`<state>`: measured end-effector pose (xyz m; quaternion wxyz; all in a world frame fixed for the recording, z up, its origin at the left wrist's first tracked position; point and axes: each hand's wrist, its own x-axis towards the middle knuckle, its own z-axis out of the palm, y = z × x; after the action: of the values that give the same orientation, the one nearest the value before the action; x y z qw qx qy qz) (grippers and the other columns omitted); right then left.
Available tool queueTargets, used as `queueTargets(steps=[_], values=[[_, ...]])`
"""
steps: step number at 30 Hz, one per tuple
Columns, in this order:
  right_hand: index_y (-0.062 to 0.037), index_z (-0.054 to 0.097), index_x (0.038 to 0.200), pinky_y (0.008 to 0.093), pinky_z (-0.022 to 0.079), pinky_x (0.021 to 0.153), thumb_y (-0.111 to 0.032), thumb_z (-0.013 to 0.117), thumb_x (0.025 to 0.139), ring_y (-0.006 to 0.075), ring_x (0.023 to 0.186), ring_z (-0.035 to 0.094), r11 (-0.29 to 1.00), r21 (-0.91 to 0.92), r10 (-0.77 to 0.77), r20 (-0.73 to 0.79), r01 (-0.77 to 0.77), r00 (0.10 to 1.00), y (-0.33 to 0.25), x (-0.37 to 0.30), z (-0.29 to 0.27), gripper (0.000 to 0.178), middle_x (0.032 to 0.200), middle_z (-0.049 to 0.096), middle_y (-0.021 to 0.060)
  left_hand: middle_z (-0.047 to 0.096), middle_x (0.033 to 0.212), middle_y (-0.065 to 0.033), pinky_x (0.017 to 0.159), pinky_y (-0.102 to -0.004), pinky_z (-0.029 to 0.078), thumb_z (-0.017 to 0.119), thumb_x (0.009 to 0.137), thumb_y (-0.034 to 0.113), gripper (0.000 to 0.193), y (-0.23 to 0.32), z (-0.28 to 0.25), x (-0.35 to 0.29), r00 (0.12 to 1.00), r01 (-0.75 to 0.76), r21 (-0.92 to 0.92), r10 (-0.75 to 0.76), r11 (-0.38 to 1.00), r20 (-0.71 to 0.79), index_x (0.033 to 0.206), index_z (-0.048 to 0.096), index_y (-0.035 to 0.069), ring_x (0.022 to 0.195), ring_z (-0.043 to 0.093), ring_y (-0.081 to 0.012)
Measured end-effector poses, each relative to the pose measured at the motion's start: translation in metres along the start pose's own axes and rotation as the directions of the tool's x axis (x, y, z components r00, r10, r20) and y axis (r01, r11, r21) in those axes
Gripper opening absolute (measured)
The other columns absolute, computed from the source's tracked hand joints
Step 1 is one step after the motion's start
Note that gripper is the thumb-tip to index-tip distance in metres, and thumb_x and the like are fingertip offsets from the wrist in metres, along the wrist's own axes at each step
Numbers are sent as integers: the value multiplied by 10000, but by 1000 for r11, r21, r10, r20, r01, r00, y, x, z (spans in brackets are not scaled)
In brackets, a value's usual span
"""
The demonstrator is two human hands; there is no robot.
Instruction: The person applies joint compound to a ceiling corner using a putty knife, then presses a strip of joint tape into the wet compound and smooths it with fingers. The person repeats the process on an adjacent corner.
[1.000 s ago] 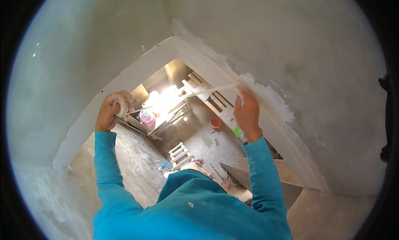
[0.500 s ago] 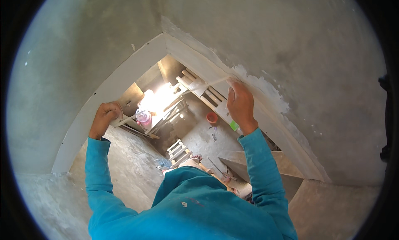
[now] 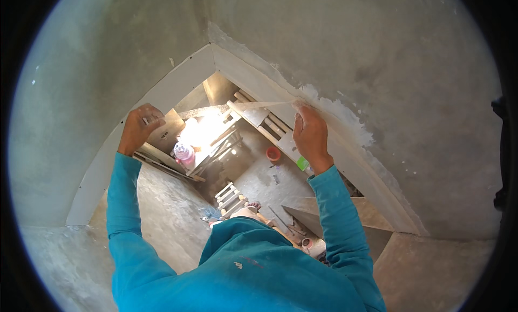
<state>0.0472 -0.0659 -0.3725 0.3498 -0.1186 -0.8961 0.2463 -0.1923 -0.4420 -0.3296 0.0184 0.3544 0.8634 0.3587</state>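
Note:
A thin, pale, see-through strip of tape stretches between my two raised hands, across the opening below the white board. My right hand is closed, pinching the strip's right end against the white board beside ragged white filler on the wall. Over at the left, my left hand is closed with curled fingers near the other white board arm, which has small dark screw spots. The strip's left end runs to its fingertips; how the fingers grip it is partly hidden.
Far below, a wooden platform frame and a wooden ladder stand near a red bucket. A pink container sits by the bright patch. A green item lies near my right wrist. Grey walls surround the board.
My left hand has moved up and away, its fingers turning, and the strip now runs more level. My right hand stays at nearly the same place on the board.

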Motion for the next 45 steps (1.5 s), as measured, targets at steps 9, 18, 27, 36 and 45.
queueTargets(steps=[9, 18, 27, 36, 45], values=[[24, 699, 1131, 466, 544, 878, 12, 587, 899, 436, 1016, 672, 1000, 24, -18, -25, 19, 1000, 3, 0, 1, 259, 1104, 705, 248, 642, 820, -26, 713, -295, 455, 881, 600, 435, 531, -13, -24, 20, 823, 291, -328, -61, 899, 565, 892, 700, 30, 790, 606, -139], [19, 705, 1129, 457, 545, 865, 18, 590, 905, 425, 994, 675, 995, -24, -98, -48, 97, 994, 5, 2, 2, 252, 1069, 709, 231, 592, 832, -53, 688, -296, 445, 817, 543, 371, 529, -10, -26, -17, 808, 420, -469, -85, 777, 583, 907, 572, 75, 780, 609, -176], [12, 711, 1173, 422, 526, 970, -33, 588, 959, 397, 1081, 685, 999, -39, -2, 24, 3, 1000, 2, 0, -1, 251, 1147, 723, 219, 549, 929, -32, 821, -293, 459, 760, 534, 169, 458, -23, -32, -28, 890, 343, -633, -24, 694, 456, 947, 595, 60, 910, 578, -158], [28, 699, 1167, 445, 538, 917, 18, 601, 926, 414, 1048, 677, 996, -62, -65, -4, 65, 998, 1, 1, 1, 259, 1109, 711, 230, 549, 979, -18, 882, -274, 480, 819, 724, 79, 398, -39, -29, -39, 952, 296, -671, -155, 680, 264, 1054, 595, 79, 965, 571, -137], [24, 702, 1187, 424, 517, 999, -34, 598, 943, 395, 1113, 678, 998, -46, -52, 8, 53, 999, 4, 1, 0, 271, 1179, 717, 222, 570, 1019, -17, 887, -271, 480, 872, 771, 139, 442, -51, -3, -42, 980, 165, -788, -190, 593, 61, 1099, 580, 89, 976, 582, -133]])
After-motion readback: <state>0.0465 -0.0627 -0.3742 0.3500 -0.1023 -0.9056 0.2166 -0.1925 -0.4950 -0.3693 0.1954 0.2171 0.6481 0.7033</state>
